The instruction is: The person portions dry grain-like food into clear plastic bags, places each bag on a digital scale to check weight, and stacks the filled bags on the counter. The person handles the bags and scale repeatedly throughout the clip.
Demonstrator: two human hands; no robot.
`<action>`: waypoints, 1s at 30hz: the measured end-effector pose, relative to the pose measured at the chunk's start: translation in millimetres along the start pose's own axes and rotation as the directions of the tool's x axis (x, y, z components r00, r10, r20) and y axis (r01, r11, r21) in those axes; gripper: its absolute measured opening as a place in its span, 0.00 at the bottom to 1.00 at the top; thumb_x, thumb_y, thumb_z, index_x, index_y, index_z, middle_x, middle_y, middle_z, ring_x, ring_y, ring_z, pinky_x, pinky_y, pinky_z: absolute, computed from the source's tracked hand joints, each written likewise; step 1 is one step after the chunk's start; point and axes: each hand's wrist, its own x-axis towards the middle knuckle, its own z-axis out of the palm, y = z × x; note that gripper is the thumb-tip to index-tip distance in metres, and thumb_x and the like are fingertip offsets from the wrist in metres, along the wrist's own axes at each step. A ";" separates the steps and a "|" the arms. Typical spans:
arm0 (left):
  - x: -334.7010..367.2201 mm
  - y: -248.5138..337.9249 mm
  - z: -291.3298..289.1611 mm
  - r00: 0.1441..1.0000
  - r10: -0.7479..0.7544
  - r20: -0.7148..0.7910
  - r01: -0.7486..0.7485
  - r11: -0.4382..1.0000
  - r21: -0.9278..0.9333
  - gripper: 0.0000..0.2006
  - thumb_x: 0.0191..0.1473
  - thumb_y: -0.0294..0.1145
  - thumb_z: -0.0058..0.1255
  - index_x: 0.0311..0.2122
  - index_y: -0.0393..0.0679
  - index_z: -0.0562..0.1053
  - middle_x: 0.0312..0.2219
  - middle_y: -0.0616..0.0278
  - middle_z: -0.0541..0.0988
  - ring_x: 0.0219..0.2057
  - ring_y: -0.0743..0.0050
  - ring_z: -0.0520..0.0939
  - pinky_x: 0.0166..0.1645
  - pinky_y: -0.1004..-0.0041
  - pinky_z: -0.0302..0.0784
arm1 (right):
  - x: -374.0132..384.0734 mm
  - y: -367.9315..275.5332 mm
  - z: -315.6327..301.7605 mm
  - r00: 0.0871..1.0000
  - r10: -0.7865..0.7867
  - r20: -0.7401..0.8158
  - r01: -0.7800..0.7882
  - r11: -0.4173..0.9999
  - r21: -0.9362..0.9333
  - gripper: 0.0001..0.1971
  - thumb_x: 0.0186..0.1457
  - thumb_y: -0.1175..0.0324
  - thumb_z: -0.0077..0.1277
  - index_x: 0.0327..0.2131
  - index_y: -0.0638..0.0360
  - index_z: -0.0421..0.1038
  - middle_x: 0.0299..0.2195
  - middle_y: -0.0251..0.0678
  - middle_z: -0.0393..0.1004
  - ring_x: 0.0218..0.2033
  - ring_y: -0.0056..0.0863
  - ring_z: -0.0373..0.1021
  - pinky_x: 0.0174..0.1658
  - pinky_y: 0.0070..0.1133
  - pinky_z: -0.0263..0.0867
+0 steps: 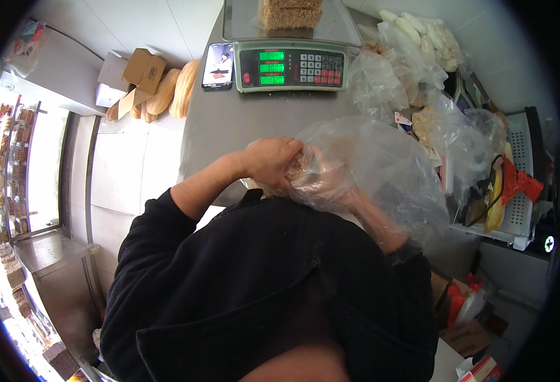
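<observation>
In front of my chest, my left hand [270, 160] is closed round a brown crumbly piece [294, 167], which shows only in part beside my fingers. My right hand [328, 173] shows through the film of a large clear plastic bag [382, 156], close against the same piece. Its fingers look curled in on the film, though the folds and glare blur them. The bag balloons out to the right over my right forearm. Whether that hand is inside the bag or behind it, I cannot tell.
A scale [293, 67] with green lit digits stands at the back, brown crumbly blocks [291, 14] on its pan. Left of it lies a phone [218, 65]. Plastic bags [420, 48] crowd the right side, near a grey perforated crate [519, 172]. Squashes [183, 89] and a cardboard box [145, 71] sit back left.
</observation>
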 end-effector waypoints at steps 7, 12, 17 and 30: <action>-4.4 -5.4 0.9 0.992 0.112 -0.062 -0.114 0.993 -0.023 0.38 0.29 0.38 0.65 0.47 0.33 0.63 0.39 0.45 0.72 0.43 0.43 0.73 0.46 0.60 0.70 | 0.1 1.1 -2.4 0.999 -0.032 0.040 0.037 0.990 -0.133 0.32 0.40 0.63 0.65 0.48 0.58 0.62 0.38 0.34 0.71 0.39 0.24 0.68 0.42 0.23 0.66; -2.0 0.1 -4.6 0.997 0.068 -0.048 -0.069 0.998 -0.009 0.35 0.32 0.42 0.65 0.46 0.34 0.65 0.37 0.45 0.73 0.42 0.44 0.74 0.46 0.60 0.70 | -5.1 18.0 7.3 0.998 -0.053 -0.030 0.053 0.998 0.020 0.37 0.38 0.66 0.67 0.52 0.61 0.58 0.40 0.35 0.70 0.40 0.22 0.67 0.42 0.21 0.65; -0.4 1.4 -8.3 1.000 0.020 0.016 -0.020 1.000 -0.006 0.35 0.33 0.44 0.64 0.46 0.35 0.66 0.37 0.45 0.74 0.42 0.46 0.74 0.46 0.61 0.70 | 2.8 39.3 28.5 0.974 -0.215 -0.076 0.228 0.941 0.252 0.36 0.38 0.61 0.64 0.50 0.64 0.59 0.37 0.45 0.71 0.39 0.36 0.70 0.42 0.29 0.67; -2.3 -41.1 -17.9 1.000 -0.003 0.012 0.005 0.983 -0.184 0.41 0.33 0.44 0.66 0.52 0.34 0.62 0.42 0.42 0.73 0.45 0.45 0.74 0.47 0.62 0.70 | 1.5 3.1 24.2 0.961 -0.254 -0.113 0.278 0.903 0.327 0.31 0.57 0.64 0.48 0.59 0.63 0.48 0.53 0.39 0.62 0.52 0.31 0.63 0.52 0.27 0.62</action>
